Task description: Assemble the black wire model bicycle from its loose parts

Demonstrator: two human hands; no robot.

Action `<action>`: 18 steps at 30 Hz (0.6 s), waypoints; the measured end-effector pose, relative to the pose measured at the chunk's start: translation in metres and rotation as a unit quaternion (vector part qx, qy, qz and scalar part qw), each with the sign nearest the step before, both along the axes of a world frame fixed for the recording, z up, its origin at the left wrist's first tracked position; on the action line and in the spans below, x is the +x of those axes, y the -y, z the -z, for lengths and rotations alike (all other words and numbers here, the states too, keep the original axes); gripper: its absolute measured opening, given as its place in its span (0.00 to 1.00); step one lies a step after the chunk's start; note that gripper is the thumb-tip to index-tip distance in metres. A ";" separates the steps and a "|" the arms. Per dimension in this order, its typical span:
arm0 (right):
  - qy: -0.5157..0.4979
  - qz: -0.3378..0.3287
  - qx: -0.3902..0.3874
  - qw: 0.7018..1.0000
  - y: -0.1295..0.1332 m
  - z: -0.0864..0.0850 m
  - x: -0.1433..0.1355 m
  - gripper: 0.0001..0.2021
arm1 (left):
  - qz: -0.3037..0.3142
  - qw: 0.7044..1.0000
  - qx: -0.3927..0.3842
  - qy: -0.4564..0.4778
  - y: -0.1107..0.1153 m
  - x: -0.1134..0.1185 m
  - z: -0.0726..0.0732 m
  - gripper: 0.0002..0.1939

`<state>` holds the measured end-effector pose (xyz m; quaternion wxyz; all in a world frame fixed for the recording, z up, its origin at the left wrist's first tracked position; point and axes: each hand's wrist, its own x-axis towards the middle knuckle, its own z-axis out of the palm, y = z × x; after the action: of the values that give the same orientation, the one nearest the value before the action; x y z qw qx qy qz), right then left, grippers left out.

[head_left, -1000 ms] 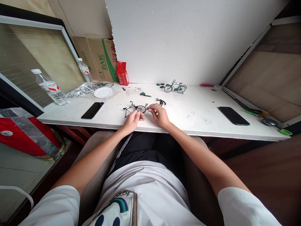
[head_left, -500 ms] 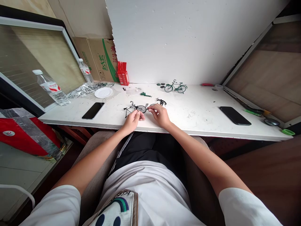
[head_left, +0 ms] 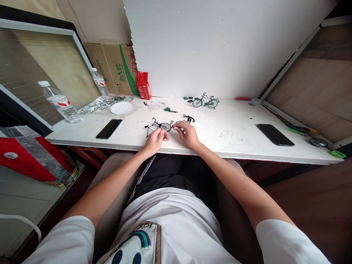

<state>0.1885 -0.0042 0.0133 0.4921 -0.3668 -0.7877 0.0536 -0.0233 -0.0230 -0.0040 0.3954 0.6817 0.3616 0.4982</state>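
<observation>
Both hands meet near the front edge of the white table (head_left: pixel 236 146), over a black model bicycle (head_left: pixel 156 126). The left hand (head_left: pixel 155 140) is partly curled, thumb and index finger pinched together at the lower side of the bicycle, just below its wheel; what lies between the fingertips appears to be a small dark part, though it is too small to tell for certain. The right hand (head_left: pixel 187 134) is likewise half closed, its thumb and fingertips brought together on a thin dark piece (head_left: pixel 174 127) beside the wheel. The bicycle lies on the table, its frame reaching out to the left of the left hand. Black loose parts (head_left: pixel 189 119) lie just beyond the right hand, and a green part (head_left: pixel 170 110) lies farther back. A green model bicycle (head_left: pixel 205 101) stands upright near the white panel (head_left: pixel 220 47) at the rear. A phone (head_left: pixel 109 129) lies to the left of the hands, near the front edge; a black phone (head_left: pixel 275 135) lies well apart on the right. Open table surface extends between the right hand and the black phone, and a narrower open strip separates the left-side phone from the black bicycle.
</observation>
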 end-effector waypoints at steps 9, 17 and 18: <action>-0.001 -0.004 0.013 1.000 -0.001 0.000 0.000 0.20 | -0.001 1.000 -0.002 0.003 -0.001 0.000 0.002 0.23; 0.003 -0.001 0.004 1.000 0.000 0.000 0.000 0.22 | 0.003 1.000 0.003 0.001 -0.001 0.000 0.003 0.24; 0.001 -0.001 0.005 1.000 0.000 0.000 0.000 0.22 | 0.001 1.000 0.002 0.003 -0.001 0.000 0.003 0.24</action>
<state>0.1882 -0.0040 0.0129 0.4929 -0.3631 -0.7891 0.0497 -0.0232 -0.0218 -0.0068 0.3959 0.6813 0.3585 0.5005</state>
